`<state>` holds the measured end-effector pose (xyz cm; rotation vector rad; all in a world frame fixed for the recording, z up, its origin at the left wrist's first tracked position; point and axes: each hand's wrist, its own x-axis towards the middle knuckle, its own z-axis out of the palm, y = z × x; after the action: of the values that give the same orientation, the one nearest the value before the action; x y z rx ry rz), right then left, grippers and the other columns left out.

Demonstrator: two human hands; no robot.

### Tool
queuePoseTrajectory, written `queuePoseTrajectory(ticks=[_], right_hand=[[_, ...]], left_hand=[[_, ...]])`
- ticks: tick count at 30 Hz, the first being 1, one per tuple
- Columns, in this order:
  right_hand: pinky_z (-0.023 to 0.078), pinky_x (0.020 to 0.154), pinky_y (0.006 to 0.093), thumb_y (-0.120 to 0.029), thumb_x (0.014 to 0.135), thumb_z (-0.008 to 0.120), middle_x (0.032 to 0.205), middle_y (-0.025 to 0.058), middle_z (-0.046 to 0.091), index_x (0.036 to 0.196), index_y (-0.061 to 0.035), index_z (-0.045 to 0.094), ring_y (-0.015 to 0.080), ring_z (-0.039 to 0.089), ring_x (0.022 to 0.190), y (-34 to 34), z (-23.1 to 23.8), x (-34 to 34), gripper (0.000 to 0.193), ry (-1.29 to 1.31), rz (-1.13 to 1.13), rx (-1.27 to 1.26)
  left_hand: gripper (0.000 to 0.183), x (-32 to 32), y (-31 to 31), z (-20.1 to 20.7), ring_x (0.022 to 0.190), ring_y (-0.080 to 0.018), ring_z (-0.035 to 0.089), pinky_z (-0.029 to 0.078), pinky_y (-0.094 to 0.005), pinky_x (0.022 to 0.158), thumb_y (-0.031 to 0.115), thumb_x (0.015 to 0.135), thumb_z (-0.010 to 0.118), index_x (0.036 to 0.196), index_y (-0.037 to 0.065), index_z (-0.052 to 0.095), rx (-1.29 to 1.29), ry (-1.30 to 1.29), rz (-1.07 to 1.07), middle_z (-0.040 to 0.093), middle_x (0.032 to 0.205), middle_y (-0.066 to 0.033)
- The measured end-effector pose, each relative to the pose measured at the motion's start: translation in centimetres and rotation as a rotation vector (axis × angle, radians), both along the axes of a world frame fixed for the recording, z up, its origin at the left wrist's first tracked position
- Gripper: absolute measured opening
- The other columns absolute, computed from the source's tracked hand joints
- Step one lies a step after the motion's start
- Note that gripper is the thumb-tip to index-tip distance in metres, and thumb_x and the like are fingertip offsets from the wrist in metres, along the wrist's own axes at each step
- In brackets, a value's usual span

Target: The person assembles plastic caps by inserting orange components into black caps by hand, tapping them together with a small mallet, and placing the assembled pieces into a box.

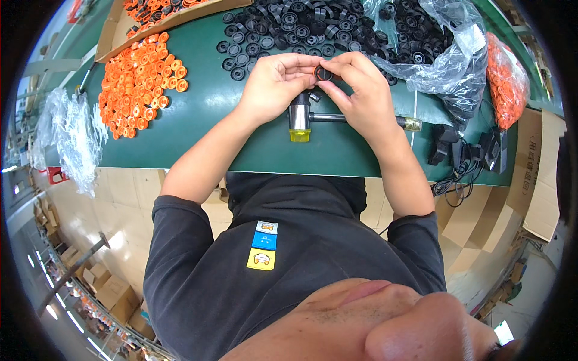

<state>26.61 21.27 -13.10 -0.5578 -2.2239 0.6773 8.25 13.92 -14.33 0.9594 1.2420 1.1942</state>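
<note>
Over the green table, both my hands meet at a small black round cap (323, 73) with a bit of orange at its edge. My left hand (274, 84) pinches it from the left with thumb and fingertips. From the other side, my right hand (361, 90) grips it between thumb and forefinger. Just below them lies a mallet (299, 120) with a silver head and a yellow striking face. Its dark handle runs right, partly hidden under my right hand and wrist. A small black piece (315, 95) shows beside the mallet head.
Loose orange caps (135, 87) are heaped at left, below a cardboard box (111, 30) of more. Black caps (295, 27) spread along the back beside a clear plastic bag (460, 66). A bag of orange parts (507, 78) and cabled black devices (445, 144) sit at right.
</note>
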Motion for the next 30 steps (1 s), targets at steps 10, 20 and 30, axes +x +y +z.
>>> queuePoseTrajectory(ticks=[10, 20, 30], right_hand=[[0.056, 0.074, 0.0361, -0.006, 0.077, 0.079, 0.098, 0.0124, 0.065, 0.107, -0.0010, 0.071, 0.0305, 0.067, 0.086, -0.18, -0.23, 0.20, 0.032, -0.013, 0.006, -0.054], [0.059, 0.073, 0.0297, 0.001, 0.081, 0.076, 0.104, 0.0120, 0.064, 0.110, 0.0021, 0.068, 0.0199, 0.070, 0.082, -0.48, -0.07, -0.21, 0.030, 0.083, 0.012, -0.267], [0.060, 0.073, 0.0281, 0.002, 0.079, 0.077, 0.103, 0.0110, 0.064, 0.112, -0.0007, 0.070, 0.0193, 0.068, 0.086, -0.43, -0.26, -0.32, 0.034, 0.072, 0.028, -0.210]], left_hand=[[0.035, -0.05, 0.08, 0.37, 0.100, -0.0143, 0.068, 0.055, -0.0278, 0.093, -0.008, 0.091, 0.062, 0.126, -0.005, 0.063, -0.017, 0.057, -0.021, 0.070, 0.115, -0.0125], [0.033, -0.17, 0.14, 0.27, 0.100, -0.0147, 0.069, 0.056, -0.0272, 0.092, -0.006, 0.092, 0.062, 0.124, -0.006, 0.063, 0.045, 0.024, 0.003, 0.071, 0.113, -0.0129], [0.033, -0.22, -0.11, 0.69, 0.101, -0.0157, 0.069, 0.055, -0.0280, 0.094, -0.004, 0.093, 0.063, 0.125, -0.006, 0.063, 0.051, 0.043, -0.014, 0.071, 0.113, -0.0120]])
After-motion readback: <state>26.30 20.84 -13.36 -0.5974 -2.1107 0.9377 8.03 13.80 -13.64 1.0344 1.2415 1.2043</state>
